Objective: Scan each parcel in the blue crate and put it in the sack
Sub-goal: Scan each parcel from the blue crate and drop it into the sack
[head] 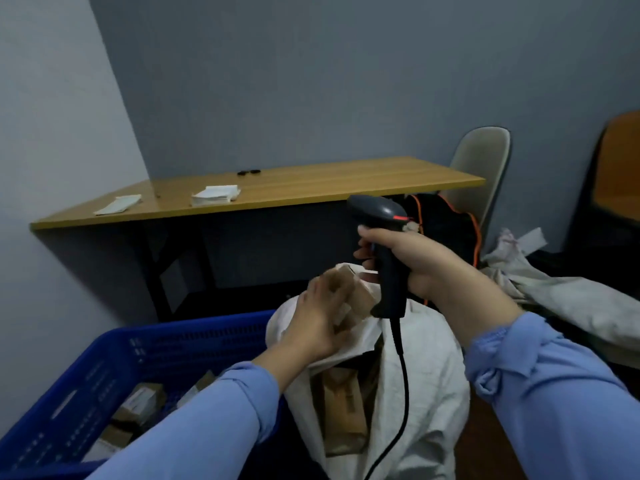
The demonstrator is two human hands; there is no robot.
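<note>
I have little room at the sack [429,375] mouth. My left hand [318,323], gripping a cardboard parcel [360,296], sits right over the rim. The scanner [388,265] held in my right hand [426,265] hangs just beside them, and its cable [404,375] trails down across the opening. Brown boxes [343,410] crowd the throat below. The blue crate [86,368] stands just left, open-topped and crossed only by my forearm. Crumpled grey cloth [561,299] blocks the floor on the right.

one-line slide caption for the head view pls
Left hand holds a parcel over the sack; right hand grips the scanner.
</note>
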